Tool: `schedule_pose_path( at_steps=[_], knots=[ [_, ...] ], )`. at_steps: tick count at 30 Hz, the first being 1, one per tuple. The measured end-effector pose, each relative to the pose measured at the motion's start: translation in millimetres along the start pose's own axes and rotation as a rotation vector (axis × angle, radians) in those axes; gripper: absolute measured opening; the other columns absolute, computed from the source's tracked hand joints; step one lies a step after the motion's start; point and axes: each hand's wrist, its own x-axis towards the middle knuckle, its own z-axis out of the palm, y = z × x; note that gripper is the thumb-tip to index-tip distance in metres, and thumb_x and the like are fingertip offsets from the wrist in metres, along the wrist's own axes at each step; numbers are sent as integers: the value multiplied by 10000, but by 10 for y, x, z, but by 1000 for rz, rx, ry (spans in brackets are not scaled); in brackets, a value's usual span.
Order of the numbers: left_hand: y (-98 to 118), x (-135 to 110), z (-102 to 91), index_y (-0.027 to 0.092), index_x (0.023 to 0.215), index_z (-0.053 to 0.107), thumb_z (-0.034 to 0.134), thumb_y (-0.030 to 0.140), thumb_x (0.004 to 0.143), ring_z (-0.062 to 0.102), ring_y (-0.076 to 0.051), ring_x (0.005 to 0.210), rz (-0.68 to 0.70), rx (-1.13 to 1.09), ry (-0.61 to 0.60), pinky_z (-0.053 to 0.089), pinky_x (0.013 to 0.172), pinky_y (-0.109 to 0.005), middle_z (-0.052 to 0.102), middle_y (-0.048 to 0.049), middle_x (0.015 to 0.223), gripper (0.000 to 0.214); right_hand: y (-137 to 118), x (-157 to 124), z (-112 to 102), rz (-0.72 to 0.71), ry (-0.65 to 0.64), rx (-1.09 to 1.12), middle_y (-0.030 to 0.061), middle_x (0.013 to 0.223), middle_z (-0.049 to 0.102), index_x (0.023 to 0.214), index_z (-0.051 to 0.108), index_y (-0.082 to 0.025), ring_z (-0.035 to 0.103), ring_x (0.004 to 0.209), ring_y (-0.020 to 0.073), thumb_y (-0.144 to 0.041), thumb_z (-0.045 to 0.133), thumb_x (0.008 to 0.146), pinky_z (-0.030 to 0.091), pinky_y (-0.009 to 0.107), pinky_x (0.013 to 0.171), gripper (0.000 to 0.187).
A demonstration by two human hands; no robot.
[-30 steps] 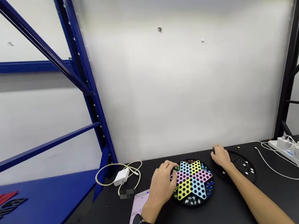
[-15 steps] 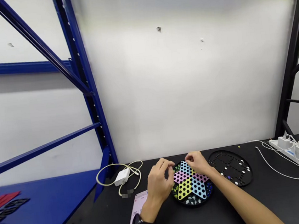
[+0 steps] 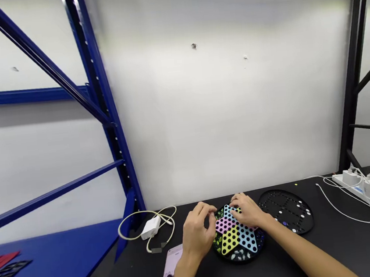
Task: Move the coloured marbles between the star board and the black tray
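A Chinese checkers board (image 3: 230,241) lies on the black table, its star in yellow, pink and light blue with dark holes. Around the star, the black rim's compartments hold green, yellow-green, whitish and blue marbles. My left hand (image 3: 196,227) is at the board's left edge, fingers bent toward the thumb in a pinch; anything between them is too small to make out. Over the board's upper right part is my right hand (image 3: 248,210), thumb apart from its fingers, with nothing visible in it. It covers part of the star.
A round black board (image 3: 292,211) with several white pieces and a blue one lies to the right. Left of my hands are a phone (image 3: 173,261) and a white charger (image 3: 151,228) with its cable. A power strip (image 3: 369,192) with plugs and cables stands far right. A wall rises behind.
My right hand has shifted from the star's top tip toward its middle, and its thumb has parted from the fingers. My left hand stays nearly in place. The view has tilted slightly.
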Motion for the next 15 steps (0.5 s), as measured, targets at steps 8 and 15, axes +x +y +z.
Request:
schedule_pose_path(
  at_steps=[8,15],
  knots=[
    [28,-3,5,218,824,619,420,186,885,603,-155,750,-22,5,-22,446,707,-296,650,-5,829,211,681,-1180,-663,102,-225,-193,53,1064,624,988,620,-229,582,955,229,-344,600,835,468,346,827,192],
    [22,-12,34,222,834,627,422,202,891,603,-156,755,-18,13,-50,447,708,-289,645,-5,838,213,539,-1280,-624,-122,194,-395,85,932,642,915,590,-193,604,796,211,-219,388,957,475,350,731,209]
  ],
)
